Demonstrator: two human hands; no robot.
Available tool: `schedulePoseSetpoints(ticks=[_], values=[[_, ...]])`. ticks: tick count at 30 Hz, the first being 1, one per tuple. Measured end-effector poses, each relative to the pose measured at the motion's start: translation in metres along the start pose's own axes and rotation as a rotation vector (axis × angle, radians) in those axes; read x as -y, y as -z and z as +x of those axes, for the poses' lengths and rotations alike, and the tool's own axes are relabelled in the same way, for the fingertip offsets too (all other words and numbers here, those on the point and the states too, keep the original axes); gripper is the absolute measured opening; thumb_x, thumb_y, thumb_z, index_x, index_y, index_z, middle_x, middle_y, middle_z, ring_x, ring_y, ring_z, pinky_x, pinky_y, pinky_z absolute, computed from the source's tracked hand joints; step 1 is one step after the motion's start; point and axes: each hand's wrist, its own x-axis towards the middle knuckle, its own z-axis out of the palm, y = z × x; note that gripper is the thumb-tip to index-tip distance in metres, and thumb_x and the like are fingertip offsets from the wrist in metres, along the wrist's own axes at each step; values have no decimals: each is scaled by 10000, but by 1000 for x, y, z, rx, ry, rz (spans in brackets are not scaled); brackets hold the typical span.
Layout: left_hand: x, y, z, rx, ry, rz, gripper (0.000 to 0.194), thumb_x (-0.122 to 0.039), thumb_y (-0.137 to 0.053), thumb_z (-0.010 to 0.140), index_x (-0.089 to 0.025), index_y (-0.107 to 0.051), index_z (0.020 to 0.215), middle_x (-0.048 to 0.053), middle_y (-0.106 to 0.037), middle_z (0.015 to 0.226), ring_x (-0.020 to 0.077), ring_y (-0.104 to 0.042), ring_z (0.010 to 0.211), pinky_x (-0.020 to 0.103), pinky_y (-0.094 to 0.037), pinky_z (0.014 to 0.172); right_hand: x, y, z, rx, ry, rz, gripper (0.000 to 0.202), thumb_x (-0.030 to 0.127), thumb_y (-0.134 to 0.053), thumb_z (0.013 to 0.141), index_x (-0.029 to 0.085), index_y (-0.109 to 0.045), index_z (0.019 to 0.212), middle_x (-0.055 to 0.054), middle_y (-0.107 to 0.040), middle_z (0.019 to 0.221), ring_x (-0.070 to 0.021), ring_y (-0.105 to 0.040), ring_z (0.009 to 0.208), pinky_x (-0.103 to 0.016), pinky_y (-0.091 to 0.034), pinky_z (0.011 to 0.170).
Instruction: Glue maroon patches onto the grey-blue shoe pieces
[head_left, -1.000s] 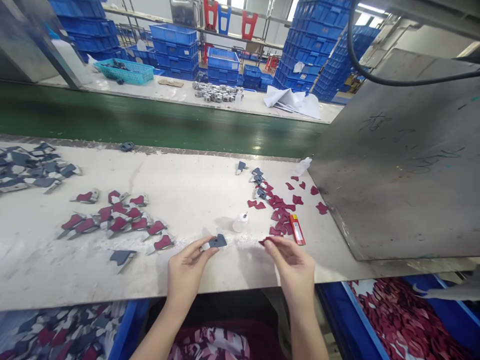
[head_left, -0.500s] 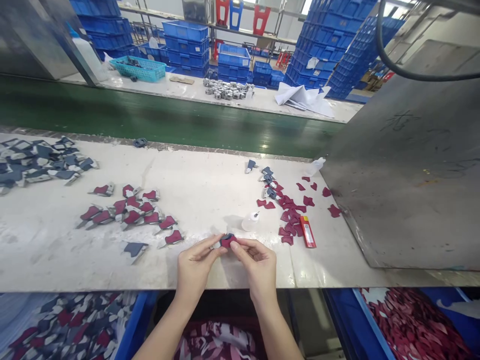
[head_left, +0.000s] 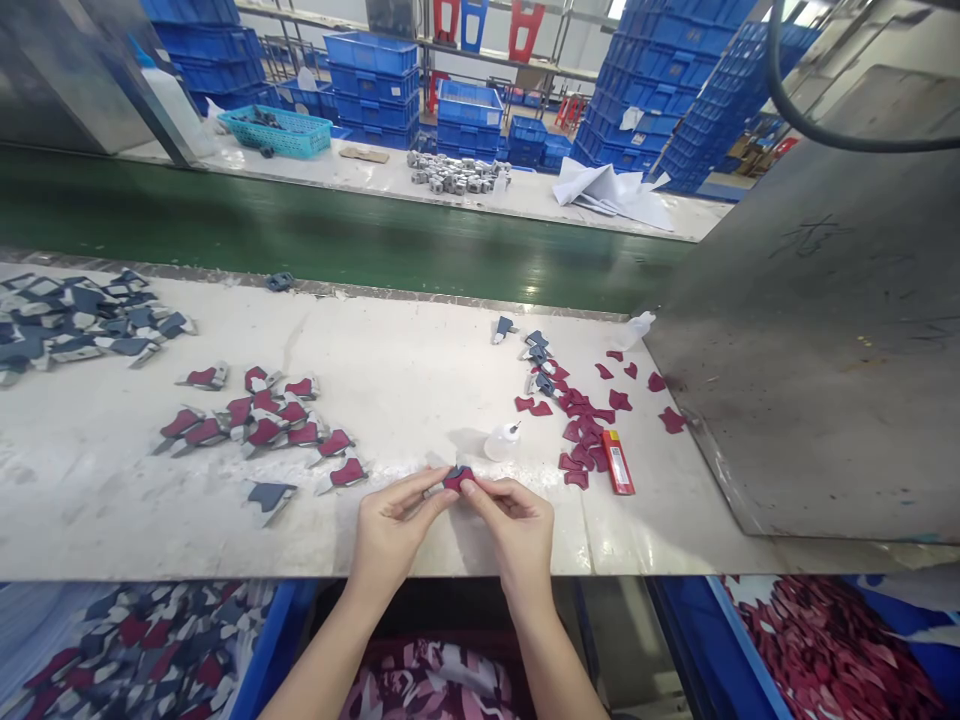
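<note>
On the pale worktable [head_left: 420, 360], near edge, a small dark part [head_left: 456, 472] sits between both hands. The left hand [head_left: 390, 520] pinches its left end; the right hand [head_left: 521, 515], fingertips nearly closed, grips the red patch [head_left: 457, 481] on it. Best align edges, then press evenly.

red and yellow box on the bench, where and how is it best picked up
Probably by the near half of the red and yellow box, from above, fingers across its two long sides. It lies flat and is long and narrow, and the maroon pieces crowd its left side mostly towards the yellow end, leaving the near end freer.
</note>
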Motion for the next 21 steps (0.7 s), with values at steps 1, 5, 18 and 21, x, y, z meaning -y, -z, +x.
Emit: schedulePoseSetpoints(ticks=[1, 5, 18, 21], values=[[-1, 0, 0, -1, 6, -14, 247, -279, -806, 697, -222, -803, 937, 37, -785, 1010, 278, -699, 1080, 385, -548, 1010, 0, 0, 0, -2, 6, 6, 159, 299, -860, 636, 193, -767, 711, -41, -762, 740, -207, -716, 736, -326, -584, 728], [-6, -1, 2, -6, 43, -49, 227, -260, -811, 685, -207, -807, 905, 35, -792, 969, 270, -724, 1021, 365, -562, 987, -2, -1, 0, -18, 12, -9, 189, 314, -866, 624, 183, -760, 710, -46, -754, 738, -207, -706, 729, -327, -581, 717], [-7, 2, 1, 59, 26, -104, 180, -212, -799, 699, -233, -812, 877, 26, -797, 938, 235, -747, 946, 303, -593, 916, -1, 17, 6, 337, 177, -265, 276, 324, -626, 911, 263, -704, 1168, -79, -664, 1078, -216, -636, 1026, -337, -536, 853], [-6, 3, 2, 59, 20, -78, 176, -215, -803, 690, -237, -814, 865, 28, -797, 934, 246, -730, 1003, 322, -567, 966, -1, 19, 8, 336, 134, -201, 226, 320, -676, 876, 256, -739, 1083, -56, -676, 953, -197, -646, 917, -322, -531, 806]])
